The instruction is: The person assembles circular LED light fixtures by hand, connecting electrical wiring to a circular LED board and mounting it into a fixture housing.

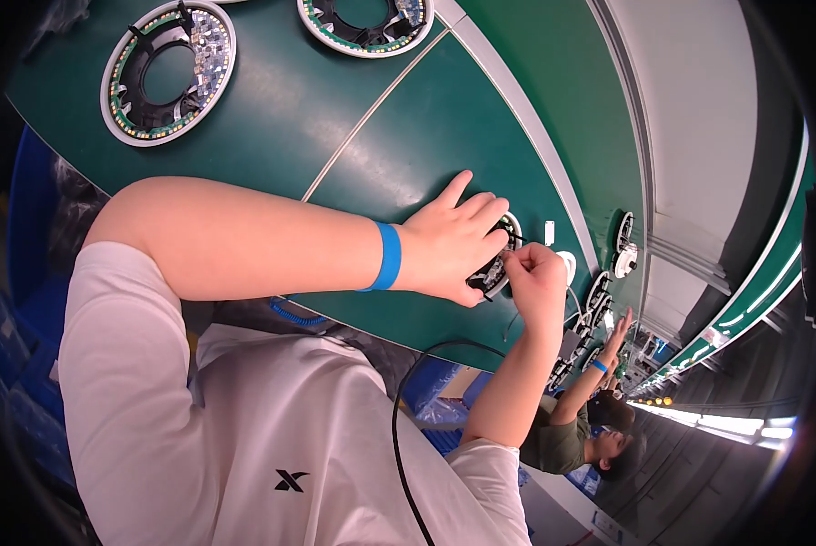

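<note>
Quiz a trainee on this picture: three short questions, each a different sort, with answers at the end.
1. Multiple choice. The camera wearer's own blue wristband is on: A) the right side; B) the left side; C) both sides.
2. True or false? The wearer's right hand is stretched out flat, well away from the left hand.
3. Count. How many ring-shaped assemblies lie on the green bench at the upper left, beyond the wearer's left forearm?

Key
1: B.
2: False; its thumb and finger are pinched together at the round assembly under the left hand.
3: Two, the left one and one cut off by the top edge.
</note>
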`<state>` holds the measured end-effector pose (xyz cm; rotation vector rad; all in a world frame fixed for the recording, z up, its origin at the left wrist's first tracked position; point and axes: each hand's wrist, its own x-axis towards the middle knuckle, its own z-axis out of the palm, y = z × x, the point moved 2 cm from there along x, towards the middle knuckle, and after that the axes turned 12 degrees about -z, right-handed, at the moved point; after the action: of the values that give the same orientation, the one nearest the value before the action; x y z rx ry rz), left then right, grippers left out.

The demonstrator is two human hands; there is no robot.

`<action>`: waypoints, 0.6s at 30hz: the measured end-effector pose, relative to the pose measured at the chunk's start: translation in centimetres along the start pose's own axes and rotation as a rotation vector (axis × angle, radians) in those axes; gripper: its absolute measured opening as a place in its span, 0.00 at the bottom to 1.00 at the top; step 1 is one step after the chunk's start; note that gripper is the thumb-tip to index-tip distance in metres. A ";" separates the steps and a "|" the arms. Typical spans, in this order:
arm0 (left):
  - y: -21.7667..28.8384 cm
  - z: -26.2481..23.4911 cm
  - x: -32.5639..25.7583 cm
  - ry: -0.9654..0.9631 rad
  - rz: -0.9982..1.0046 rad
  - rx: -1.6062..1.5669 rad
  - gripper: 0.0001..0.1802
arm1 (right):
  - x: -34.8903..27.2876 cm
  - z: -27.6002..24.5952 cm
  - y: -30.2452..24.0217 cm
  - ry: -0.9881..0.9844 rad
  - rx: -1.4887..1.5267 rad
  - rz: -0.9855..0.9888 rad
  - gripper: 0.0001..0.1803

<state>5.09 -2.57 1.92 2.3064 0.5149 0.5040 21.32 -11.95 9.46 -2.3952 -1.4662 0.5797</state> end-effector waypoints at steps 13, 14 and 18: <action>0.2 -0.2 0.2 0.048 0.000 0.003 0.36 | 0.3 -0.6 0.7 -0.019 0.082 0.020 0.09; 0.2 -0.1 0.2 0.051 0.003 0.008 0.36 | 0.3 -0.6 0.7 -0.018 0.102 0.030 0.09; 0.3 -0.2 0.3 0.056 0.007 0.009 0.36 | 0.3 -0.4 0.5 -0.005 0.081 0.023 0.10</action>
<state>5.30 -2.49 2.36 2.3086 0.5366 0.5717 22.01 -11.91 9.60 -2.3530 -1.3914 0.6387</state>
